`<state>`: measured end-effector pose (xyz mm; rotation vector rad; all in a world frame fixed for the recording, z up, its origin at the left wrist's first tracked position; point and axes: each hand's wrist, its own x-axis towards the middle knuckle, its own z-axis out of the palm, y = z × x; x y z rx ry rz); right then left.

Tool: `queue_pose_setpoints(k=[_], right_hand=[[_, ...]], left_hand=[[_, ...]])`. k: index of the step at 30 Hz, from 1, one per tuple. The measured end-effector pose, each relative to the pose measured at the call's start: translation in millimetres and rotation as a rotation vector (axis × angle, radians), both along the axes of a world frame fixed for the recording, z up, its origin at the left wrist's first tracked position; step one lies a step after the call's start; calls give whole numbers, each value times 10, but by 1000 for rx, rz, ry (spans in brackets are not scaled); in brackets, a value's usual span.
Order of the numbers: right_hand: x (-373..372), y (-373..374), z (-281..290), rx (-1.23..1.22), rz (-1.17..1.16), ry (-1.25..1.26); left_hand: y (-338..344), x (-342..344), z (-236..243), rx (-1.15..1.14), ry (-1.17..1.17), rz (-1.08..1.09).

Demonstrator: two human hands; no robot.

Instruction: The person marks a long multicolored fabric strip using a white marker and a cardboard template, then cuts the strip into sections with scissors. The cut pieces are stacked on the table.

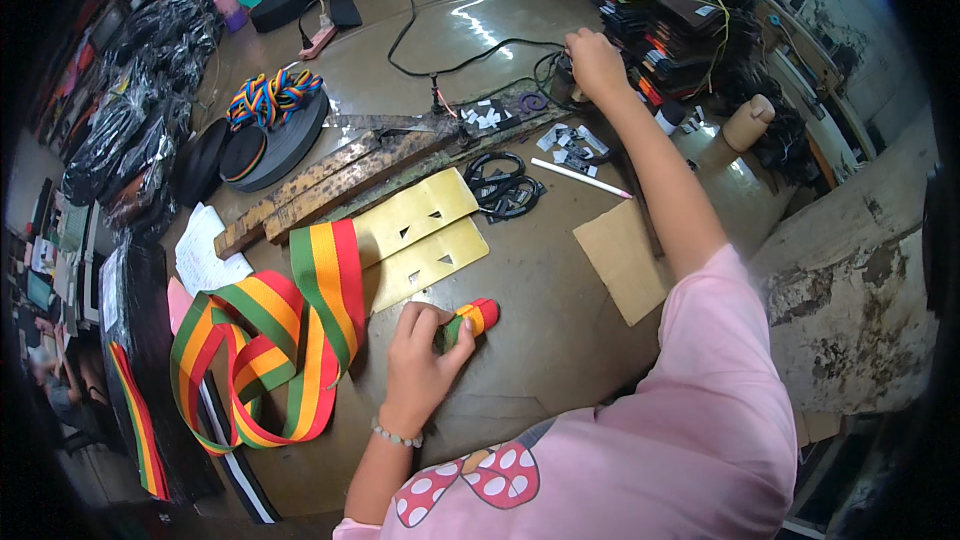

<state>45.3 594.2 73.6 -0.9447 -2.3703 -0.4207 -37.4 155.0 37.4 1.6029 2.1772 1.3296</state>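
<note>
My left hand presses a folded end of red, yellow and green striped webbing onto the brown table. A long loose band of the same striped webbing curls to its left. Just above lie two yellow card templates with small cut-outs. My right hand is stretched far across the table and closed around a small dark object near a black cable; what it grips is hidden.
Black scissors, a white pen and a cardboard piece lie mid-table. Wooden rulers, webbing rolls, black bagged bundles and a stack of striped pieces stand around. A worn concrete ledge is at right.
</note>
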Motion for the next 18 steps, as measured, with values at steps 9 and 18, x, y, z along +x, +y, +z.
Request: queue_pose_setpoints(k=[9, 18], right_hand=[[-200, -90, 201, 47, -92, -54], [358, -2858, -385, -1050, 677, 65]], left_hand=[[-7, -65, -49, -18, -39, 38], [34, -158, -326, -196, -512, 93]])
